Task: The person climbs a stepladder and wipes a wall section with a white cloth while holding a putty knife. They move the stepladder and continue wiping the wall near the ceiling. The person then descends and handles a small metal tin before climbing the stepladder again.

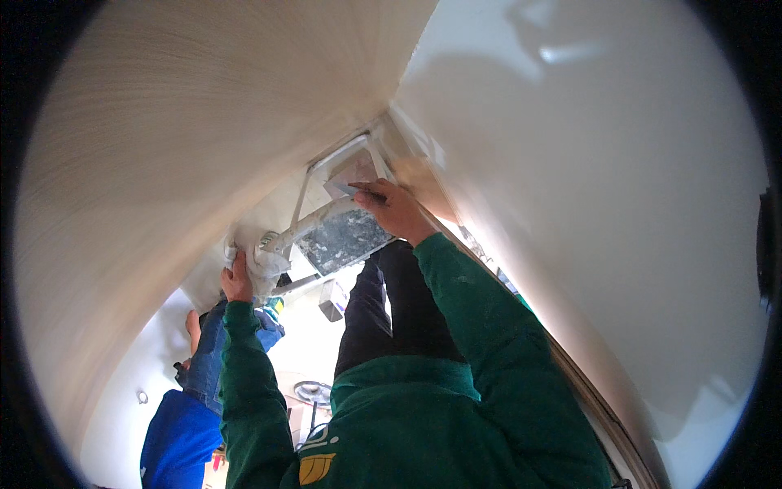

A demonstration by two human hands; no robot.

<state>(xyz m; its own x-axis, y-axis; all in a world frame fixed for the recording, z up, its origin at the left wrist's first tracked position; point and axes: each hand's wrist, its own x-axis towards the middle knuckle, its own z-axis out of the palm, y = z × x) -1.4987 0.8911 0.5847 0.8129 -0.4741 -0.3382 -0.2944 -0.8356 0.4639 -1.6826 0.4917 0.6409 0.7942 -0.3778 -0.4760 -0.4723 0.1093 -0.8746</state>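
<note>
My right hand (394, 211) is closed around a hand tool with a flat grey blade (346, 189), which points left. Below it lies a dark, plaster-smeared board or step top (348, 238), inside a pale metal frame (300, 195). My left hand (238, 281) is raised at the left, its fingers against a small whitish object (230, 249); its grip is partly hidden. Just right of that hand is a whitish, plaster-stained item (269, 260), blurred, its kind unclear.
A beige wall surface (183, 122) on the left meets a smooth white wall (580, 214) on the right in a corner. At lower left is another person in a blue top (180, 434) and jeans, close to my left arm. A grey box-shaped object (332, 301) is on the bright floor.
</note>
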